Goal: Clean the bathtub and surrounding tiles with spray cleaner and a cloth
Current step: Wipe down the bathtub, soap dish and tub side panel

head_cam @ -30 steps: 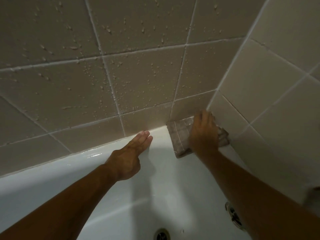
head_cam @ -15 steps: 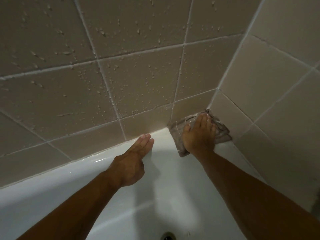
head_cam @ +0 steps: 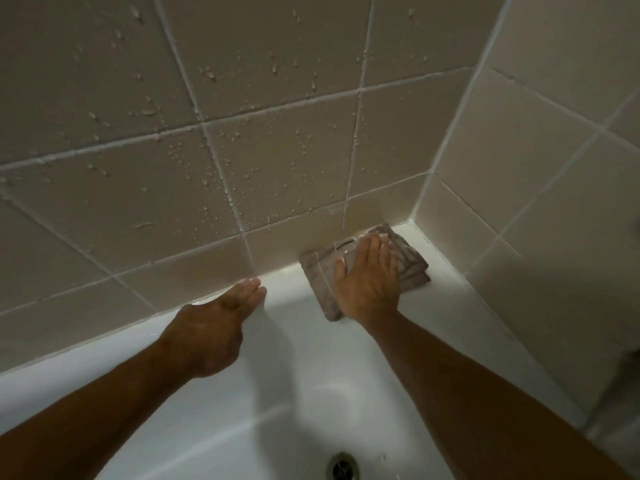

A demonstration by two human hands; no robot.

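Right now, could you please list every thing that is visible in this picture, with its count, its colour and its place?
cloth: one, grey-brown, folded, on the bathtub rim in the corner where the two walls meet.
bathtub: one, white, fills the lower part of the view.
drain: one, metal, dark, at the bottom edge inside the bathtub.
wall tiles: many, beige with white joints, on the wall ahead and the wall to the right.
droplets: many, pale, scattered over the tiles of the wall ahead.
left hand: one, fingers straight, tips touching the bathtub rim by the wall.
right hand: one, flat, presses on the cloth.
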